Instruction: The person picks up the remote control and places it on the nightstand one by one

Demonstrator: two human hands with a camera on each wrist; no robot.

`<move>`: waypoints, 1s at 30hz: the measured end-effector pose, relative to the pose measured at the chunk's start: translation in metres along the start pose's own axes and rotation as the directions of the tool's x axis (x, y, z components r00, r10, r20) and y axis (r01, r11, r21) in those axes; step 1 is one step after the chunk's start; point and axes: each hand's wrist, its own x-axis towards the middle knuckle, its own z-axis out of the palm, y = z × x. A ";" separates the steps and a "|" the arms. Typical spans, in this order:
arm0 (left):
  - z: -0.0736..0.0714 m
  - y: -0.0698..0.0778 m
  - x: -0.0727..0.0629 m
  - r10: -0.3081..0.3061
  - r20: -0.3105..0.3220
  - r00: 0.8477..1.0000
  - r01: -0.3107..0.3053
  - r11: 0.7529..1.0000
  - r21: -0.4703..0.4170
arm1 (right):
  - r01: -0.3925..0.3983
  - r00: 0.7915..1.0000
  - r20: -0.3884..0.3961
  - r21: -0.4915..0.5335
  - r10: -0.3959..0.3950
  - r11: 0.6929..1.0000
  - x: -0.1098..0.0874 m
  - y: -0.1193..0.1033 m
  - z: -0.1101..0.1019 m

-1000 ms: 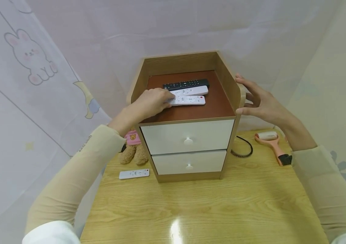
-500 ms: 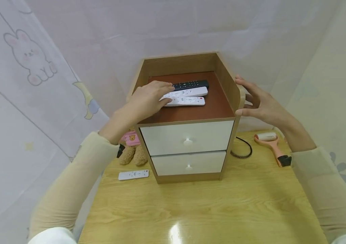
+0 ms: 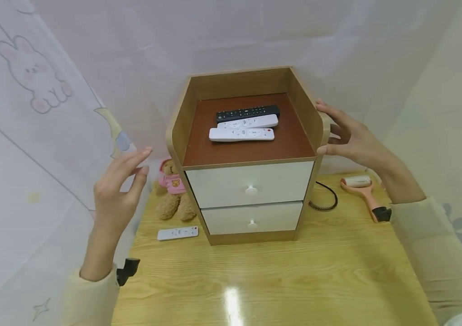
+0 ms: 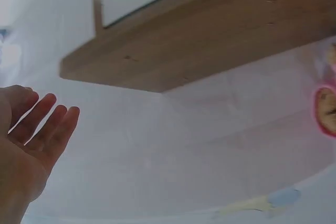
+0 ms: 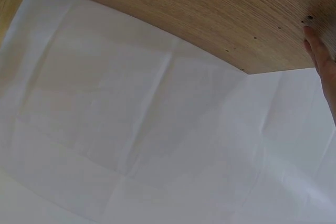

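My left hand [image 3: 117,190] is in the air left of the small wooden cabinet [image 3: 251,236], fingers loosely bent and nothing in them. In the left wrist view that hand [image 4: 31,140] stays apart from the cabinet's side. My right hand [image 3: 357,140] rests against the outside of the cabinet's right side panel [image 3: 302,111], thumb by its front edge. The right wrist view shows the fingertips [image 5: 311,35] touching the wood. On the brown top lie a black remote control [image 3: 247,112], a white remote control [image 3: 265,121] and a second white remote control [image 3: 231,134], side by side.
The cabinet has two white drawers [image 3: 218,188], both pushed in. Left of it are a teddy bear [image 3: 175,185] in pink and another white remote control [image 3: 178,233] on the wooden table [image 3: 255,280]. To the right lie a black headband [image 3: 333,199] and an orange lint roller [image 3: 364,190].
My left hand has left the remote controls and moved down and left, away from the cabinet. The front white remote control now shows whole. My right hand has stayed at the side panel.
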 end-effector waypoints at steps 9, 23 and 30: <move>0.002 -0.112 -0.136 -0.418 0.149 0.896 0.400 0.906 0.139 | 0.023 1.000 0.015 0.033 -0.024 0.999 0.002 -0.003 0.003; 0.049 -0.169 -0.255 -0.604 0.614 0.508 0.353 0.797 0.491 | 0.066 0.998 0.006 0.065 -0.066 0.996 -0.001 0.000 -0.002; 0.056 -0.180 -0.271 -0.620 0.674 0.400 0.339 0.784 0.520 | 0.033 0.999 0.000 0.047 -0.033 0.998 0.001 0.002 -0.001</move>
